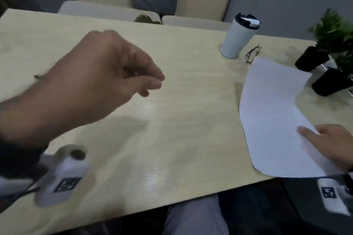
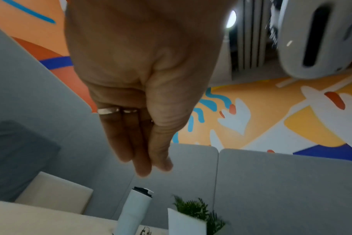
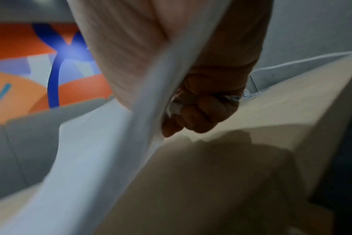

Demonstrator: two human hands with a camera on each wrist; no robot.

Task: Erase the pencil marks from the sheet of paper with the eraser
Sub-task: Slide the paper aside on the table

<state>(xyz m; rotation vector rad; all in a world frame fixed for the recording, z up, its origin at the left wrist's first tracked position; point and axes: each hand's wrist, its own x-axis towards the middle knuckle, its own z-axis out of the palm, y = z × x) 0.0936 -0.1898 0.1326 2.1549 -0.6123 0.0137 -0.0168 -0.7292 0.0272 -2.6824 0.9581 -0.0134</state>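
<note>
2 hands (image 1: 99, 82) working over the table (image 1: 191, 120), neither yet erasing. Right hand (image 1: 332, 145) pinching the paper (image 1: 271, 112) near the table's front right corner, thumb on top, fingers (image 3: 201, 114) curled beneath in the right wrist view. Lifting the sheet's near end off the wood, so the far end bowing and hanging toward the right edge beside the plant pots (image 1: 324, 82). Left hand hovering above the table's left half, fingers loosely curled, thumb close to the fingertips (image 2: 145, 168), holding nothing visible.

Judging the step in hand: still setting up, bringing the paper to a working spot. Eraser not showing in any view; cannot tell where it is lying. A small dark thing (image 1: 39, 76) sitting near the left edge, too blurred to name.

Next move probably calling for laying the sheet flat in the table's middle, pinning it with 1 hand, then finding the eraser with the other.

Paper looking white, thin and floppy, curving under its own weight, edges blurred. Pencil marks not discernible on the visible face. Likely creasing or sliding if rubbed without a firm hold. Mug (image 1: 236, 38) and glasses (image 1: 253, 54) standing near the far edge, well apart from both hands.
</note>
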